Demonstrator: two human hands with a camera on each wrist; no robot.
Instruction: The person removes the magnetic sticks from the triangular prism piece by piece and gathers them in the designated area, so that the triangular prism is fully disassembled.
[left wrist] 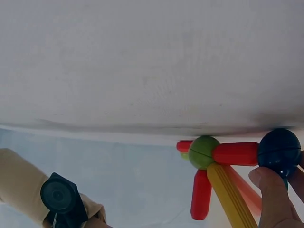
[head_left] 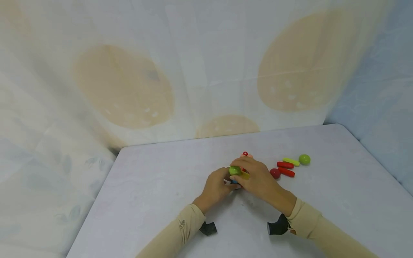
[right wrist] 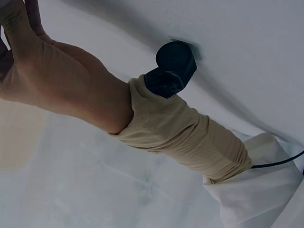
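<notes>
Two hands: left hand [head_left: 215,187] and right hand [head_left: 256,178], fingers grasping the ball-and-rod plastic toy frame [head_left: 238,172], mid-counter [head_left: 155,186].
Handling: light, stiff; joints probably pull apart; hold by balls.

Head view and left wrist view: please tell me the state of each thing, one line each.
left hand: holds the dark blue ball
right hand: curled over the toy's green ball
rod-and-ball toy: joined, held off the table
loose red ball: lying free
loose green ball: lying free

Smooth glossy plastic toy rods [left wrist: 236,153] and balls [left wrist: 204,152]; matt table [head_left: 161,179].
</notes>
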